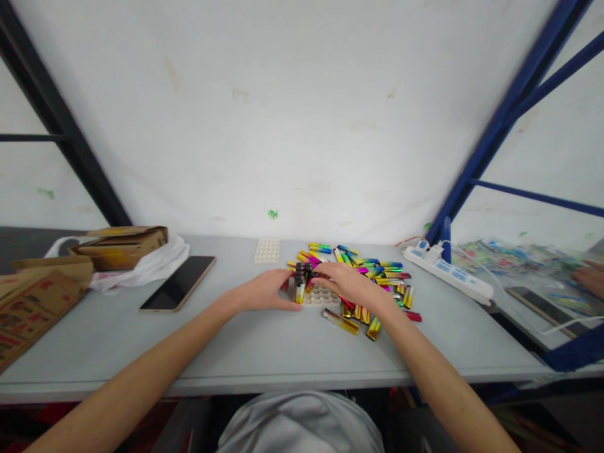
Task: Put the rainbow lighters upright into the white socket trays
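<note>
Shiny metallic cigarette lighters (340, 321) in gold, red, blue, green and pink lie in a loose heap on the table. A white tray with round holes (321, 297) lies in front of me, and a row of lighters with dark tops (299, 286) stands upright at its left end. My left hand (267, 290) curves around that end, thumb on the near side and fingers on the far side. Over the tray, beside the upright row, my right hand (346, 282) pinches a lighter, mostly hidden by its fingers.
A second white holed tray (267, 251) lies near the wall. To the left are a phone (179, 283), a white plastic bag (163, 261) and cardboard boxes (127, 248). A power strip (448, 274) lies on the right; beyond it another person's hand (589, 277) shows.
</note>
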### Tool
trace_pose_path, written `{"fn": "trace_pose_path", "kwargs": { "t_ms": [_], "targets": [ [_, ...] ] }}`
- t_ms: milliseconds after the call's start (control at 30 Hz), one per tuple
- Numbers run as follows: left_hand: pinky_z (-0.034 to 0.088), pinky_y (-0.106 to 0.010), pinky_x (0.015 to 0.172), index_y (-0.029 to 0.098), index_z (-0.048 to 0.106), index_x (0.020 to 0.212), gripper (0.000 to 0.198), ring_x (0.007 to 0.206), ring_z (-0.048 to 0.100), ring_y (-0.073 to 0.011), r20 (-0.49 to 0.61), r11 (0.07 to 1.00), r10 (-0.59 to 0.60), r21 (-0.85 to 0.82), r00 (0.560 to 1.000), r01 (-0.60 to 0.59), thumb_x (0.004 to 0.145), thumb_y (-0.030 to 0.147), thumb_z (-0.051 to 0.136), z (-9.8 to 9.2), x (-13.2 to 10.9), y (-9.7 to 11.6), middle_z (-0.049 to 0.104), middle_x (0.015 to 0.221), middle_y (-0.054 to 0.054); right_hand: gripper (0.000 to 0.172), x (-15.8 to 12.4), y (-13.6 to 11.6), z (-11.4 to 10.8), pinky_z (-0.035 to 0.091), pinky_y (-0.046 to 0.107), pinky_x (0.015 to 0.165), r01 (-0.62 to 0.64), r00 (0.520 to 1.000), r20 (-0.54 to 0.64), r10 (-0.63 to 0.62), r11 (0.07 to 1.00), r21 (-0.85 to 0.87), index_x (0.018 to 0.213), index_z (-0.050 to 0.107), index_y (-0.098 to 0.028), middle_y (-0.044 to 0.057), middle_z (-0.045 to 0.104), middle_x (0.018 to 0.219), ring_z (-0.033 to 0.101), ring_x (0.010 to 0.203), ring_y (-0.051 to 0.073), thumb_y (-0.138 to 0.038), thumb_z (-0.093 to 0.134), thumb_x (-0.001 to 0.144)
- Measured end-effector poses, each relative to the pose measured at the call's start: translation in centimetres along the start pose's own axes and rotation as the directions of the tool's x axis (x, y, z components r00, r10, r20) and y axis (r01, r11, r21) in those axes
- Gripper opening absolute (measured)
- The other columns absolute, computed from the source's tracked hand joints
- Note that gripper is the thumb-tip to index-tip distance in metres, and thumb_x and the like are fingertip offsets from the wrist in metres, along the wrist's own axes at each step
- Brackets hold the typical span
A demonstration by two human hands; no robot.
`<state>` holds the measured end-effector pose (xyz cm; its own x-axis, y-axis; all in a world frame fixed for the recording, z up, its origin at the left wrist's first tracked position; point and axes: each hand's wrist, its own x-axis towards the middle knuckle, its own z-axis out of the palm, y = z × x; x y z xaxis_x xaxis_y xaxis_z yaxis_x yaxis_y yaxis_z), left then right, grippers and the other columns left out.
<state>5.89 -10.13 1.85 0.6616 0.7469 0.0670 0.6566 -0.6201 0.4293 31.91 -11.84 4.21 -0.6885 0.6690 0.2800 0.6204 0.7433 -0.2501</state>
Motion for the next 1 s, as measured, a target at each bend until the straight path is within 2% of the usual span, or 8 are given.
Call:
{"fn": "trace_pose_path", "kwargs": {
  "t_ms": [200,400,500,600,700,767,867,1000],
  "targets": [
    [0.050,-0.035,0.077,0.019,0.064,0.112,0.065,0.088,0.068,-0.0294,-0.017,1.000,0.018,0.001,1.000,-0.018,0.075,0.072,0.076,0.1,0.0,-0.2,0.072,0.099,-0.008,0.029,0.8,0.0,0.9,0.046,0.031,0.077,-0.067,0.997,-0.035,0.064,0.992,-0.110,0.096,0.070,-0.016,0.010,0.074,0.095,0.066,0.089,0.023,-0.040,0.058,0.107],
    [0.049,-0.035,0.077,0.018,0.064,0.112,0.066,0.089,0.068,-0.0302,0.001,1.000,0.010,0.014,1.000,-0.010,0.075,0.071,0.075,0.2,0.1,-0.3,0.072,0.099,-0.008,0.029,-1.3,-0.6,-1.3,0.040,0.027,0.067,-0.087,0.992,0.101,0.078,0.992,0.089,0.087,0.069,-0.018,0.002,0.069,0.079,0.060,0.072,0.017,-0.043,0.068,0.101],
    [0.049,-0.035,0.078,0.018,0.063,0.110,0.066,0.090,0.068,-0.0304,0.011,1.000,-0.006,0.025,1.000,0.006,0.075,0.072,0.075,0.1,0.2,-0.2,0.071,0.101,-0.009,0.027,-4.0,-1.6,-1.5,0.045,0.030,0.075,-0.093,0.984,0.150,0.093,0.996,-0.004,0.091,0.071,-0.018,0.005,0.069,0.089,0.063,0.082,0.020,-0.044,0.072,0.098],
    [0.049,-0.034,0.078,0.018,0.062,0.107,0.063,0.091,0.067,-0.0301,0.019,0.999,-0.015,0.035,1.000,0.014,0.075,0.070,0.075,0.0,0.2,0.0,0.071,0.103,-0.010,0.023,-6.4,-2.8,-0.6,0.049,0.039,0.094,-0.135,0.984,0.098,0.150,0.980,-0.145,0.100,0.073,-0.017,0.012,0.066,0.110,0.063,0.106,0.029,-0.039,0.076,0.094],
    [0.049,-0.034,0.078,0.018,0.062,0.107,0.062,0.090,0.068,-0.0296,0.010,1.000,-0.014,0.028,1.000,0.013,0.075,0.069,0.075,0.0,0.2,0.2,0.072,0.101,-0.009,0.015,-7.2,-3.4,0.4,0.048,0.045,0.103,-0.167,0.983,0.055,0.177,0.974,-0.155,0.099,0.072,-0.018,0.013,0.064,0.114,0.059,0.115,0.031,-0.033,0.074,0.096],
    [0.049,-0.034,0.077,0.019,0.062,0.108,0.062,0.088,0.068,-0.0294,-0.003,1.000,-0.011,0.013,1.000,0.011,0.074,0.069,0.076,0.0,0.1,0.2,0.072,0.101,-0.009,0.012,-7.0,-3.3,0.6,0.047,0.045,0.104,-0.144,0.988,0.047,0.145,0.989,-0.040,0.100,0.070,-0.019,0.012,0.064,0.116,0.059,0.116,0.030,-0.031,0.071,0.098],
    [0.049,-0.034,0.077,0.018,0.063,0.111,0.063,0.089,0.068,-0.0294,-0.003,1.000,-0.002,-0.001,1.000,0.002,0.074,0.068,0.077,0.0,0.1,0.3,0.072,0.101,-0.009,0.019,-6.1,-2.7,0.6,0.051,0.038,0.091,-0.165,0.986,0.052,0.156,0.932,0.323,0.103,0.063,-0.021,0.007,0.068,0.107,0.064,0.100,0.023,-0.038,0.069,0.099],
    [0.049,-0.034,0.076,0.018,0.065,0.113,0.065,0.090,0.068,-0.0298,-0.004,1.000,-0.001,-0.007,1.000,0.001,0.074,0.068,0.077,0.1,0.1,0.1,0.073,0.102,-0.009,0.033,-4.5,-1.8,0.4,0.052,0.031,0.073,-0.162,0.972,0.020,0.234,0.606,0.779,0.104,0.052,-0.024,-0.001,0.068,0.085,0.065,0.075,0.017,-0.051,0.070,0.097]
  ]
}}
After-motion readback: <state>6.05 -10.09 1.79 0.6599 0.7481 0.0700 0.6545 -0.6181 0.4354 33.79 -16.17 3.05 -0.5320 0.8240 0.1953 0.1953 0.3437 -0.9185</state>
